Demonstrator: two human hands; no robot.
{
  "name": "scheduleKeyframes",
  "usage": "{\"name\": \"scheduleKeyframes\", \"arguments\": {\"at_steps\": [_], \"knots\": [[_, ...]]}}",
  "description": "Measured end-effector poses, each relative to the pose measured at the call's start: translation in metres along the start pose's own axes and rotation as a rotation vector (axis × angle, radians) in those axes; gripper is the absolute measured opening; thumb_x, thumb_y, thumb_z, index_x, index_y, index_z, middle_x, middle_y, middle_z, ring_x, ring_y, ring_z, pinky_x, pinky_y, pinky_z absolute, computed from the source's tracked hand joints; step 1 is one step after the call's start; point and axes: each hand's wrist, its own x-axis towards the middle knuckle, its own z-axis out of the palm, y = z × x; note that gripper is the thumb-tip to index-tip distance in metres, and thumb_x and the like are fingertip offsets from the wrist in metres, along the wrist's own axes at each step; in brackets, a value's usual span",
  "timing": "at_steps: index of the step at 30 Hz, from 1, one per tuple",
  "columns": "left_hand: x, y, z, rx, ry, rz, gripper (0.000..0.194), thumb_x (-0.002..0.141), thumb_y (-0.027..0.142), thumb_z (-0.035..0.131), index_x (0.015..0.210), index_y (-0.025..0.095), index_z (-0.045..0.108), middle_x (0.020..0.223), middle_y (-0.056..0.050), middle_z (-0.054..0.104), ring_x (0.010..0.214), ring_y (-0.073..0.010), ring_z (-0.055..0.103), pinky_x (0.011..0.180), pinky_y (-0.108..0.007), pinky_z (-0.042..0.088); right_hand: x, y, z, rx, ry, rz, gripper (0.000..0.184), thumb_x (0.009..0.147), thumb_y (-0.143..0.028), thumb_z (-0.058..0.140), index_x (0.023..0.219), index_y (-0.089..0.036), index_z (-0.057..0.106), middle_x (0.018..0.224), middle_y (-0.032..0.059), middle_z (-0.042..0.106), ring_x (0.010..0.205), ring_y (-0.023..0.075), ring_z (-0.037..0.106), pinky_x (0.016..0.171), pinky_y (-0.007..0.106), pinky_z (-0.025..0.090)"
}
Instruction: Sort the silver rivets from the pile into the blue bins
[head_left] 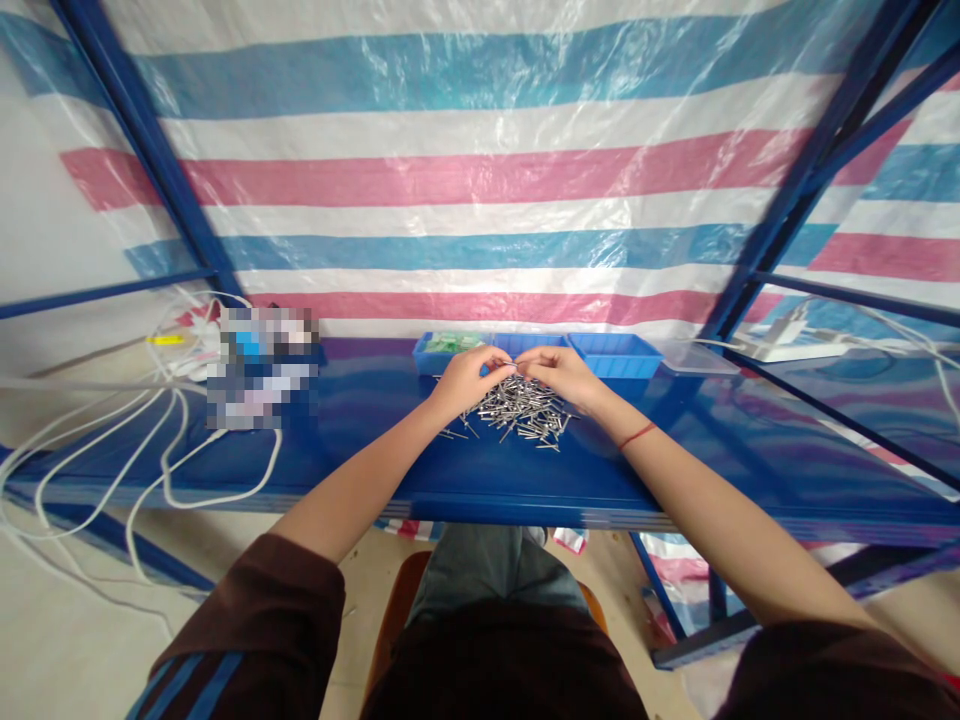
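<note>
A loose pile of thin silver metal pieces that look like blind rivets (521, 408) lies on the blue tabletop. Just above its far edge, my left hand (466, 380) and my right hand (564, 374) meet fingertip to fingertip. Both hands are closed in a pinch on one thin rivet (513, 362), mostly covered by the fingers. Directly behind the hands stands a row of blue plastic bins. The left bin (424, 362) contains green-and-clear small bags (454, 343); the middle bin (529, 341) is partly hidden by my hands. The right bin (615, 362) shows its bare inside.
White cables (174, 440) loop over the left end of the blue table (360, 400), beside a blurred-out patch of items. A clear plastic lid (697, 359) lies right of the bins. Farther right sits a white power strip (787, 340). Blue metal posts and a striped sheet enclose the table.
</note>
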Motion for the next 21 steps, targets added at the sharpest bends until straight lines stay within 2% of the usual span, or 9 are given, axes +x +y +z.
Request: {"name": "scheduleKeyframes", "arguments": {"at_steps": [8,13,17,21], "knots": [[0.0003,0.0015,0.0003,0.021,0.082,0.059,0.009,0.085,0.025,0.06,0.089,0.018,0.064,0.082,-0.001,0.068,0.076,-0.0122,0.063,0.072,-0.027,0.05,-0.0003,-0.0015,0.0019,0.122,0.008,0.012,0.022,0.063,-0.024,0.066,0.085,-0.017,0.063,0.071,0.0018,0.066,0.067,0.0126,0.058,0.056,0.025,0.041],[0.0005,-0.0009,0.0005,0.027,0.106,0.076,0.008,0.085,0.022,0.06,0.091,0.018,0.064,0.083,-0.001,0.068,0.075,-0.012,0.062,0.071,-0.026,0.05,-0.0004,-0.0011,0.0015,0.194,0.003,-0.083,0.028,0.061,-0.025,0.072,0.086,-0.018,0.062,0.077,0.0011,0.066,0.071,0.0123,0.059,0.069,0.029,0.047],[0.0009,-0.0027,-0.0002,0.019,0.082,0.081,0.008,0.087,0.022,0.057,0.092,0.019,0.063,0.087,-0.002,0.068,0.08,-0.013,0.062,0.074,-0.027,0.05,0.0006,0.0014,0.0004,0.222,-0.057,-0.156,0.034,0.06,-0.025,0.074,0.091,-0.019,0.062,0.083,0.0011,0.065,0.078,0.0132,0.06,0.079,0.033,0.048],[0.0014,-0.0026,-0.0007,0.04,0.019,0.076,0.012,0.09,0.023,0.052,0.092,0.018,0.063,0.089,-0.003,0.068,0.083,-0.0144,0.063,0.078,-0.03,0.049,0.0003,0.0019,0.0016,0.11,-0.068,-0.241,0.029,0.066,-0.032,0.071,0.091,-0.018,0.063,0.078,0.0009,0.064,0.075,0.0134,0.058,0.079,0.034,0.047]]}}
